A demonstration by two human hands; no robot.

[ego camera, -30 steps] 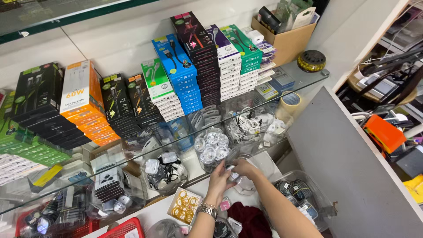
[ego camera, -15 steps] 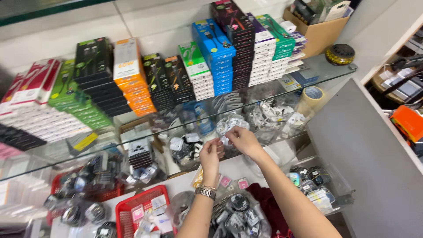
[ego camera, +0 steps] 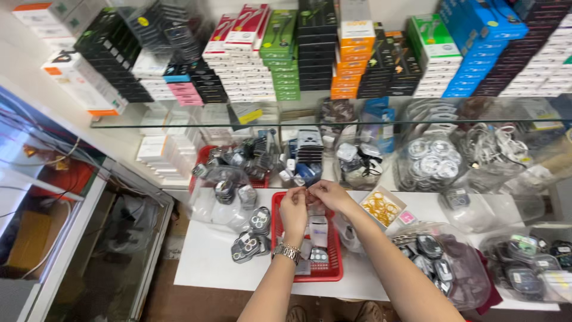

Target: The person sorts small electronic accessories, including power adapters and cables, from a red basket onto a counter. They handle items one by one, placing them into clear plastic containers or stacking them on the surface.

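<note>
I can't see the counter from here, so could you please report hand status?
Left hand and right hand together, pinching a small item. Above red basket. Nothing obstructing.

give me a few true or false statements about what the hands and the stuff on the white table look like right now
1. Both hands meet above the red basket. True.
2. The left hand wears a metal wristwatch. True.
3. The right hand rests flat on the white table. False: it is raised, fingertips pinching a small item together with the left hand.
4. The red basket sits on the glass shelf. False: it sits on the white table below the shelf.
5. A small box of yellow rings lies right of the hands. True.
</note>
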